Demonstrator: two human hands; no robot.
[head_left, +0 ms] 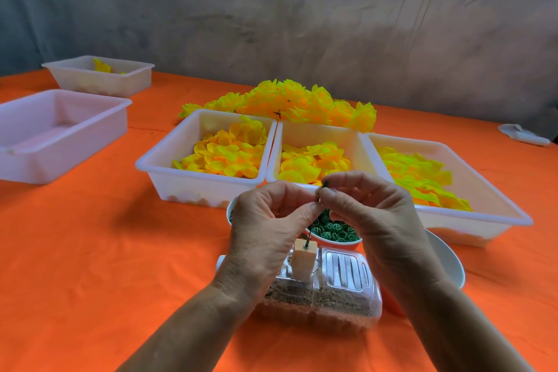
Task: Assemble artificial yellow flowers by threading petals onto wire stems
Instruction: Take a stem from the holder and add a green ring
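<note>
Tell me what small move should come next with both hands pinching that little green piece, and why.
Probably reach the right hand to the middle tray for a yellow petal. Both hands, left hand included, pinch the small green stem piece with no petal on it yet, and that tray lies just beyond the fingers.

Three white trays of yellow petals (pixel 229 157) sit touching side by side, walling off the far reach; heap of finished flowers (pixel 290 103) just behind them. Near centre crowded: clear plastic box (pixel 332 290) with wooden block (pixel 303 263) and upright pin, cup of green pieces (pixel 332 231) just behind, white bowl (pixel 450 263) at right. Both hands meet above the cup. Two more trays (pixel 60 133) stand far left. Open orange counter (pixel 105 266) at near left, and a lane between the left trays and the petal trays.
</note>
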